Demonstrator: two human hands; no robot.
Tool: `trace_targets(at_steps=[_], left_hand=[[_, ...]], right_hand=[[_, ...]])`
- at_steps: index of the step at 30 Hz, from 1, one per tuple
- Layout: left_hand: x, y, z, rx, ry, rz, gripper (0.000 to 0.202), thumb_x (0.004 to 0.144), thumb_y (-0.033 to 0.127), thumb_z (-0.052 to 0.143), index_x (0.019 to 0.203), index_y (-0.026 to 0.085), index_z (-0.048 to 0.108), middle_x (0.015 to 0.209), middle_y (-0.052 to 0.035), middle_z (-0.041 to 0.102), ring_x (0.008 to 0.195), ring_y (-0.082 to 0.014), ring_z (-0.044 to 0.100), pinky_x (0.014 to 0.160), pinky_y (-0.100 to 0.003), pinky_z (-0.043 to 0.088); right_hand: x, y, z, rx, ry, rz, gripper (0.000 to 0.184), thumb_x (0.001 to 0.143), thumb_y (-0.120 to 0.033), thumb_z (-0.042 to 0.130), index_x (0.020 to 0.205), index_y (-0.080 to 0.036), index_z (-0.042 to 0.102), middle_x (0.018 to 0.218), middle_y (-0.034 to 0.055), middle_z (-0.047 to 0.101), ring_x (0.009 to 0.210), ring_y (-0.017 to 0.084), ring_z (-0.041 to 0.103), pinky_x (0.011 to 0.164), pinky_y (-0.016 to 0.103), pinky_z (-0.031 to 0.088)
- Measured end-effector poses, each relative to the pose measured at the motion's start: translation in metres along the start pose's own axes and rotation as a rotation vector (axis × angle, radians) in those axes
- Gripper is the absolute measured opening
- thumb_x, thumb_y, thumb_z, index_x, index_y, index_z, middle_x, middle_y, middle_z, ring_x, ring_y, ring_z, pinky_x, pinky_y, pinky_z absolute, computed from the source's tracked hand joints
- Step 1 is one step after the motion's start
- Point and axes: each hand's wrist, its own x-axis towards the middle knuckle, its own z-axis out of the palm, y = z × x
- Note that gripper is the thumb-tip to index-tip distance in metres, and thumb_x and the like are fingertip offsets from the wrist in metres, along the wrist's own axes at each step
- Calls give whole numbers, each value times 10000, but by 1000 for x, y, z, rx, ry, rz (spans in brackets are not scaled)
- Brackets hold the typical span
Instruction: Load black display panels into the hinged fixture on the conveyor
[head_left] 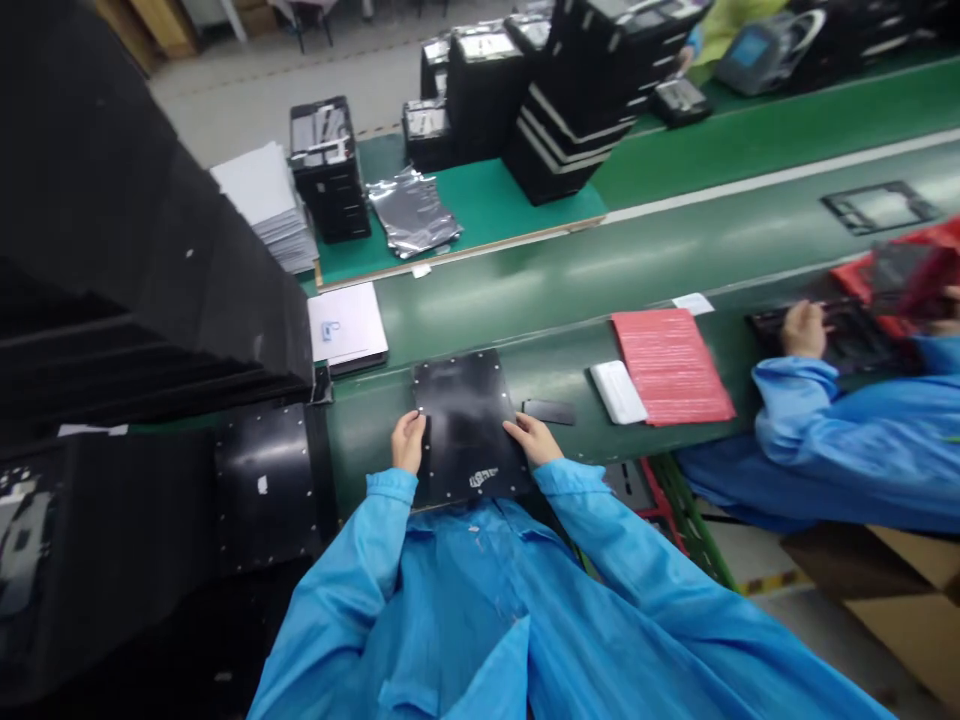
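A flat black panel (pixel 465 425) with small white dots along its edges lies on the green bench in front of me. My left hand (pixel 409 440) grips its left edge, fingers curled over it. On the opposite edge my right hand (pixel 534 438) holds the panel the same way. A small black strip (pixel 549 411) lies just right of my right hand. Both my sleeves are blue.
A tall stack of black panels (pixel 135 290) rises at my left, another black panel (pixel 262 485) below it. A white sheet (pixel 346 325), a white block (pixel 617 391) and a red pad (pixel 670 365) lie on the green conveyor (pixel 675 255). A co-worker's hand (pixel 802 328) works at right.
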Motion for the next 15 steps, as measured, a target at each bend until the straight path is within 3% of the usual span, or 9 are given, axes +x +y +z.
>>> trace_targets(at_steps=[4, 6, 9, 12, 15], left_hand=[[-4, 10, 24, 170, 45, 65, 283, 745, 326, 640, 984, 173, 635, 1079, -124, 665, 1104, -253, 588, 1012, -435, 431], [-16, 14, 38, 356, 62, 224, 324, 730, 293, 650, 1033, 182, 631, 1194, -126, 617, 1210, -258, 516, 1094, -430, 353], [-40, 15, 71, 686, -63, 451, 411, 765, 318, 615, 1153, 182, 602, 1311, -138, 551, 1282, -267, 453, 1139, -441, 291], [-60, 11, 109, 920, -187, 425, 567, 764, 391, 634, 1289, 206, 527, 1457, -145, 417, 1394, -321, 295, 1159, -539, 173], [-70, 5, 134, 1108, -211, 340, 750, 733, 446, 669, 1394, 197, 419, 1546, -170, 241, 1448, -375, 92, 1128, -633, 45]], right_hand=[[12, 2, -45, -227, 133, -106, 563, 755, -503, 586, 1207, -169, 600, 1206, 127, 638, 1091, 300, 602, 960, 462, 475], [20, 8, -70, -379, 200, -185, 609, 793, -497, 548, 1299, -158, 531, 1310, 141, 568, 1191, 308, 533, 1011, 471, 429], [31, 29, -100, -647, 175, -264, 633, 793, -479, 563, 1332, -153, 496, 1399, 148, 484, 1314, 361, 388, 1073, 537, 323], [36, 51, -114, -856, 75, -282, 548, 804, -428, 561, 1271, -142, 535, 1430, 158, 443, 1347, 391, 315, 1074, 569, 266], [37, 50, -113, -919, -36, -340, 477, 865, -408, 486, 1245, -122, 531, 1306, 186, 539, 1210, 343, 468, 991, 476, 356]])
